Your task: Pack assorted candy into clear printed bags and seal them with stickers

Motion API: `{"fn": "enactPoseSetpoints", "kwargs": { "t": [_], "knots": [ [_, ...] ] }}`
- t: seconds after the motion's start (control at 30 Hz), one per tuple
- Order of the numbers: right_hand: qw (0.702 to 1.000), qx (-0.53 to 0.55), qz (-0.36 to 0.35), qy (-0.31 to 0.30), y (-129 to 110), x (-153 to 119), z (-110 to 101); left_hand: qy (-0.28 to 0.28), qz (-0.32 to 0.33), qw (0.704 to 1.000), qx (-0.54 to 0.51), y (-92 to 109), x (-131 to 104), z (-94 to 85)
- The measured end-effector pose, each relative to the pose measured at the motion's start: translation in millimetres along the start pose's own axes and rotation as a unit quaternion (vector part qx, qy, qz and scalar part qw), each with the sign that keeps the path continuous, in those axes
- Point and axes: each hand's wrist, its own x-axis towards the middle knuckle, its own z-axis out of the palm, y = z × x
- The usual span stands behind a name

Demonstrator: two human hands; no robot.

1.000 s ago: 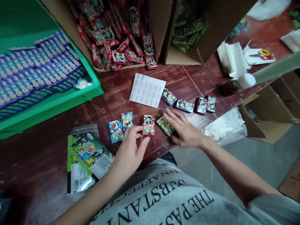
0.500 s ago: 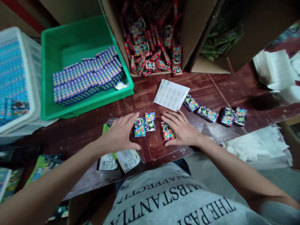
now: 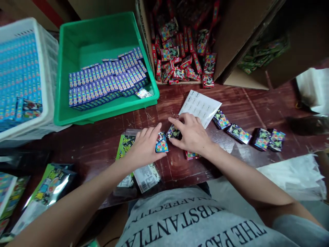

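A small blue box (image 3: 161, 142) with cartoon print lies on the dark red table, and my left hand (image 3: 145, 145) closes on it from the left, index finger at its far edge and thumb at its near edge. My right hand (image 3: 191, 132) pinches a small purple-black box (image 3: 173, 131) between thumb and index finger, just right of the blue one. Partly hidden beneath my right palm is a red box (image 3: 192, 155). Green-and-black printed packets (image 3: 125, 146) and a packet with a barcode (image 3: 146, 176) lie around and under my left forearm.
A green tub (image 3: 106, 118) holds rows of purple boxes; left of it stands a white basket (image 3: 48, 85) of blue boxes. Behind are a carton of red boxes (image 3: 177, 56) and another of green packets (image 3: 267, 51). A sticker sheet (image 3: 202, 104) and several purple boxes (image 3: 239, 133) lie rightward.
My right hand has moved off the red box and taken hold of the purple-black box. My left hand has closed in on the blue box. The view has shifted slightly.
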Motion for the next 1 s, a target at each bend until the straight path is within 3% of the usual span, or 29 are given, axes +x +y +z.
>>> {"fn": "enactPoseSetpoints", "kwargs": {
  "t": [0.17, 0.37, 0.5, 0.57, 0.67, 0.77, 0.83, 0.87, 0.93, 1.0],
  "knots": [
    [0.986, -0.071, 0.151, 0.022, -17.0, 21.1, 15.4, 0.053, -0.108, 0.993, 0.019, 19.1, -5.1, 8.7],
    [0.974, -0.056, 0.220, -0.026, -19.4, 38.7, 19.5, 0.097, -0.164, 0.981, 0.044, 32.6, -14.0, 17.1],
    [0.967, -0.052, 0.247, -0.027, -25.9, 49.7, 11.7, 0.110, -0.185, 0.976, 0.043, 40.2, -14.6, 21.3],
    [0.963, -0.056, 0.259, -0.041, -26.7, 49.2, 2.6, 0.120, -0.179, 0.976, 0.033, 34.9, -21.0, 15.0],
    [0.970, -0.044, 0.214, -0.107, -17.1, 35.3, -17.9, 0.113, -0.100, 0.988, 0.034, 7.1, -46.7, -10.1],
    [0.987, -0.021, -0.003, -0.158, 0.3, 17.3, -34.8, 0.042, 0.033, 0.994, 0.092, -30.3, -82.6, -36.8],
    [0.971, -0.025, -0.151, -0.184, 6.6, 13.5, -37.1, -0.030, 0.131, 0.984, 0.119, -45.7, -100.6, -42.7],
    [0.961, -0.035, -0.188, -0.199, 6.1, 15.2, -35.3, -0.065, 0.175, 0.975, 0.121, -48.4, -105.7, -41.4],
    [0.954, -0.051, -0.186, -0.229, -2.2, 23.5, -28.5, -0.117, 0.237, 0.958, 0.112, -44.8, -107.9, -33.7],
    [0.958, -0.038, -0.139, -0.247, -15.6, 32.8, -21.9, -0.130, 0.258, 0.952, 0.100, -34.6, -103.3, -25.9]
  ]
}}
